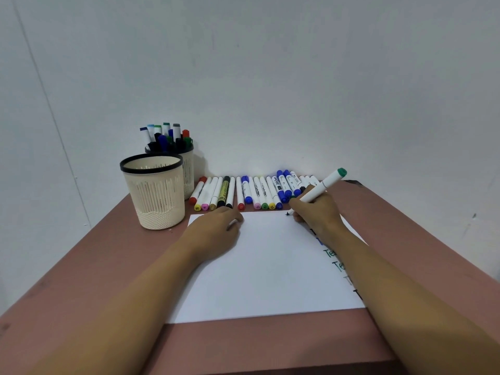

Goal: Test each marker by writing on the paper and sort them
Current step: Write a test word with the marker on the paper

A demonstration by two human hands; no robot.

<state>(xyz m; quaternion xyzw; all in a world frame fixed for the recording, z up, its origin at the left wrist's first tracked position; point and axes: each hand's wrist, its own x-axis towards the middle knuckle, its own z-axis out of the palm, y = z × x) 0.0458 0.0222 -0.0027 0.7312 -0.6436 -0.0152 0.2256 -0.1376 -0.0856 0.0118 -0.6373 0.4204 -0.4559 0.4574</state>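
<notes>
A white sheet of paper [265,266] lies on the table in front of me, with several handwritten test words down its right side, partly hidden by my right arm. My right hand [316,212] grips a white marker with a green end cap [324,185], its tip touching the paper near the top right, where a small dark mark shows. My left hand [216,234] rests on the paper's top left corner, fingers curled around a small white object that looks like a cap. A row of several markers [251,192] lies along the far edge of the paper.
Two cream mesh cups with black rims stand at the back left: the nearer cup [154,193] looks empty, the farther cup [186,169] holds several markers. The brown table [108,266] meets a white wall behind.
</notes>
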